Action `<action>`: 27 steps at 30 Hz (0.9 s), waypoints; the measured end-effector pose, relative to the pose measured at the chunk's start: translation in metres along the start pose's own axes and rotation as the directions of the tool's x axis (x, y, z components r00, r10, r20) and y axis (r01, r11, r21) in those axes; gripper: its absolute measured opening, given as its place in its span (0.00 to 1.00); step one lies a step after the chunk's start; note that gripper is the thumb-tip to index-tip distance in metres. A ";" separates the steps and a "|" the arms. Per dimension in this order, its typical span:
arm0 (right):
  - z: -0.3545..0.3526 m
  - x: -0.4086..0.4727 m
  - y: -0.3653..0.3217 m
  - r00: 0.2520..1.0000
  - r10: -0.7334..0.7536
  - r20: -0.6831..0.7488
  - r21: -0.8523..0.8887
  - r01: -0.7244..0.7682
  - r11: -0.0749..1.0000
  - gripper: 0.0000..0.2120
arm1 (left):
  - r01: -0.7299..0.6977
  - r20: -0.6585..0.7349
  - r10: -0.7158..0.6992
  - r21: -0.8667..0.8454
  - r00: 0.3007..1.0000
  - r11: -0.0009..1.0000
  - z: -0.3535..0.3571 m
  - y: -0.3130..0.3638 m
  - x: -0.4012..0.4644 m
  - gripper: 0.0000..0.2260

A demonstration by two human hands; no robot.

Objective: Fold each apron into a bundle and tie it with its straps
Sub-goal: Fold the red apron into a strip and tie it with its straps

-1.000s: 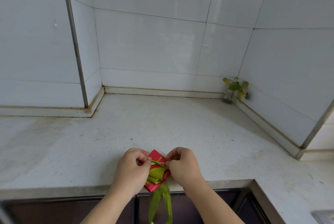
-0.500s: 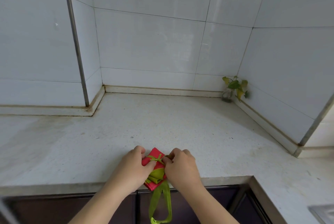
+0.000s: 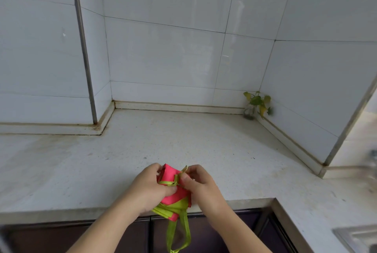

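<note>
A pink apron with lime-green trim is folded into a small bundle [image 3: 171, 196] at the front edge of the white counter [image 3: 183, 146]. A thin green strap [image 3: 166, 182] runs across its top to a knot near the upper right. My left hand [image 3: 150, 188] grips the bundle's left side, thumb on the pink cloth. My right hand [image 3: 199, 186] pinches the strap end at the knot. A wide green loop [image 3: 178, 232] hangs from the bundle over the counter's edge.
White tiled walls enclose the counter on three sides. A small plant in a glass jar [image 3: 255, 106] stands in the back right corner. A metal pipe [image 3: 83, 48] runs down the left wall. Dark cabinet fronts [image 3: 204, 232] lie below.
The bundle has been tipped up and turned a little. My right hand has shifted up to the strap knot at its top right, and my left hand now clasps the left side.
</note>
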State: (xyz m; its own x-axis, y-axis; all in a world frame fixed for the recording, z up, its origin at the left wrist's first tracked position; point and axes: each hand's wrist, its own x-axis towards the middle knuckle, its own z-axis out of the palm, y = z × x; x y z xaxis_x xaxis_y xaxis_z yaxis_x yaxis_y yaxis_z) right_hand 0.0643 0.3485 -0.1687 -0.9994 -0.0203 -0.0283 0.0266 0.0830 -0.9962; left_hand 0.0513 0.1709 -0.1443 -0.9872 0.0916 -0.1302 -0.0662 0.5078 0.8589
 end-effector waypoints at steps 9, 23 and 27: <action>-0.063 -0.048 -0.032 0.984 0.010 0.179 -0.061 0.001 0.998 0.10 | -0.004 0.020 0.020 -0.591 1.000 0.807 -0.032 0.044 -0.021 0.15; -0.113 -0.133 -0.233 0.861 -0.481 0.164 0.464 0.363 0.808 0.19 | 0.385 0.440 -0.132 -0.557 0.888 0.736 0.028 0.066 -0.053 0.20; -0.108 -0.148 -0.263 0.831 -0.547 0.101 0.246 0.512 0.823 0.27 | 0.107 0.244 -0.001 -0.422 0.970 0.900 0.041 0.101 -0.073 0.12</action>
State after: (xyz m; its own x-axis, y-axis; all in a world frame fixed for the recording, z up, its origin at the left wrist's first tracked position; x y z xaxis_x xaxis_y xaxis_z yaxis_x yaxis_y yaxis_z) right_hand 0.2028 0.4375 0.1064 -0.8428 -0.1631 0.5129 -0.4839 -0.1875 -0.8548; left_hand 0.1227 0.2506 -0.0685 -0.9222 0.2971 -0.2475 -0.2259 0.1056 0.9684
